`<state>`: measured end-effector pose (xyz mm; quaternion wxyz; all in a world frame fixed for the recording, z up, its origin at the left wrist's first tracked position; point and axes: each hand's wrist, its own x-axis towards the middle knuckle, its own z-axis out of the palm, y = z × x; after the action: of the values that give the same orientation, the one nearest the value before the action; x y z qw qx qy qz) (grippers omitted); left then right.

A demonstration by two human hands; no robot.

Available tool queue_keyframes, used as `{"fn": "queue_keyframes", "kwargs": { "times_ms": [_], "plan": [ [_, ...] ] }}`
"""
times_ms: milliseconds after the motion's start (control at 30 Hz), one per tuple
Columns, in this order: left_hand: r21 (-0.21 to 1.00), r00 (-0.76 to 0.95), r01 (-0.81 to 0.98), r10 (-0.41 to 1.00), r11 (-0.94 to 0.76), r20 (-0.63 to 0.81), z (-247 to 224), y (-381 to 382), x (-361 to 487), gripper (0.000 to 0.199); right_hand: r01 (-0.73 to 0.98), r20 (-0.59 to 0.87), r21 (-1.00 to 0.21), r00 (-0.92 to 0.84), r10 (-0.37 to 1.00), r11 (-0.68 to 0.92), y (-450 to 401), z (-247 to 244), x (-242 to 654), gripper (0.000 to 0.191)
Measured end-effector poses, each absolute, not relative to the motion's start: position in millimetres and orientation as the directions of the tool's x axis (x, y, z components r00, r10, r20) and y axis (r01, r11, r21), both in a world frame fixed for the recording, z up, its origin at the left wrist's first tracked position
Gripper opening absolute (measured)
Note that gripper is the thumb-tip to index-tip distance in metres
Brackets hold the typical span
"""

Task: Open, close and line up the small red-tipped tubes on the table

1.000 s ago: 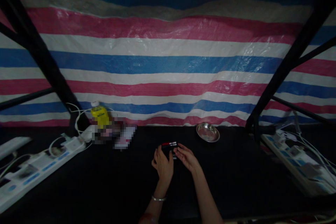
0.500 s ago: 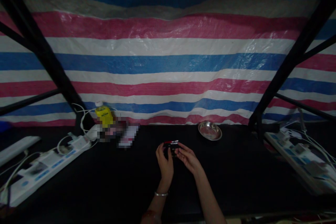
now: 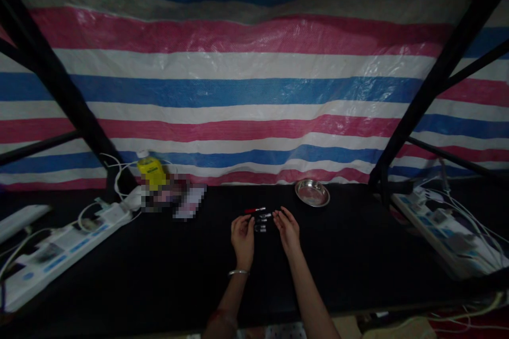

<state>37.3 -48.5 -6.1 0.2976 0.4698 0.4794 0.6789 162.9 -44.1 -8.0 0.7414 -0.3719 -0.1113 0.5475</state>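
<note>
Where our forearms reach over the near edge of the black tabletop point(image 3: 178, 275), a silver bangle point(image 3: 238, 273) circles the left wrist, and pale cables point(image 3: 473, 313) trail below the edge at the right. Ahead of the bangle, our left hand point(image 3: 242, 238) has its fingers bent, with thumb and forefinger near the dark ends of several small dark-and-silver pieces point(image 3: 261, 228); we cannot tell whether they grip one. Our right hand point(image 3: 289, 229) faces it, fingers parted and loosely curved, the tips just beside the silver end of one piece; whether they touch it we cannot tell.

The pieces lie in a loose stack of rows between our hands, and just beyond them is a slim red-and-silver rod point(image 3: 250, 211), roughly crosswise to us. To the left runs a white power strip point(image 3: 66, 261) with plugs and cords, and to the right another loaded power strip point(image 3: 437, 230).

Farther back, a shallow round steel dish point(image 3: 312, 193) sits right of centre, while a white-capped yellow bottle point(image 3: 152, 174) stands at the left behind a pixelated patch point(image 3: 169, 197). Beyond them hangs a red, white and blue striped tarpaulin point(image 3: 254, 90), flanked by black frame posts point(image 3: 66, 92).
</note>
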Motion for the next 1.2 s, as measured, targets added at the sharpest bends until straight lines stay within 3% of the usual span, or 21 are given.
{"fn": "queue_keyframes", "kwargs": {
  "times_ms": [367, 533, 800, 967, 1200],
  "plan": [
    [0.938, -0.204, -0.007, 0.919, -0.345, 0.337, -4, -52, 45, 0.022, -0.707, -0.243, -0.680, 0.466, 0.851, 0.193, -45, -9, 166, 0.045],
    [0.956, -0.209, -0.041, 0.938, -0.292, 0.277, -4, -49, 43, 0.025, -0.661, -0.201, -0.727, 0.462, 0.864, 0.185, -47, -5, 164, 0.049],
    [0.966, -0.137, -0.218, 0.984, -0.138, 0.110, -7, -46, 42, 0.030, -0.419, -0.026, -0.868, 0.573, 0.819, 0.265, -54, 2, 152, 0.050],
    [0.950, -0.207, -0.293, 0.977, -0.108, 0.047, -4, -44, 39, 0.033, -0.298, 0.076, -0.907, 0.577, 0.813, 0.297, -65, 3, 140, 0.058],
    [0.930, -0.244, -0.359, 0.970, -0.074, -0.017, -5, -53, 21, 0.031, -0.113, 0.189, -0.949, 0.541, 0.819, 0.293, -85, 1, 129, 0.050]
  ]
}}
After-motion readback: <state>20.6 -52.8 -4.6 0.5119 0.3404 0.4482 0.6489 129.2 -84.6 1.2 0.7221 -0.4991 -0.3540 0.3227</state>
